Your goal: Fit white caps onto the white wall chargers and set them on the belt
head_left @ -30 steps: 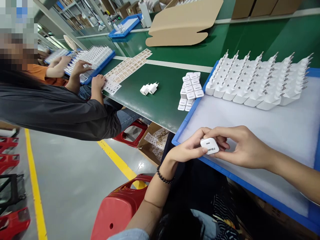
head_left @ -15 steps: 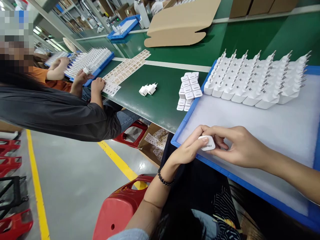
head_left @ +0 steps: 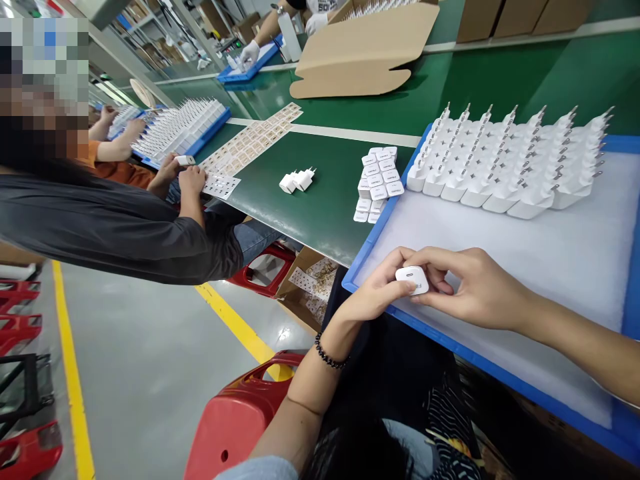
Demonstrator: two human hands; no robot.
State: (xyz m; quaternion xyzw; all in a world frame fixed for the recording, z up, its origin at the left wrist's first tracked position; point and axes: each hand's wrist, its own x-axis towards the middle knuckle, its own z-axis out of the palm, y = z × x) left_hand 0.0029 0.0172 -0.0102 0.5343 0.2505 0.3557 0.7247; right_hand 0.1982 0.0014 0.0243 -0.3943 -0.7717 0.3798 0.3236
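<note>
Right of the frame's centre: a white charger, held over the near left corner of the blue tray, port face toward the camera. Clamped by the left hand, with thumb pressed on that face; pinched along the right edge by the right hand. Looks light and stiff, probably a little slippery for its smooth shell, and likely to scuff if dropped. Best taken by the side walls, keeping thumbs off the lettering.
</note>
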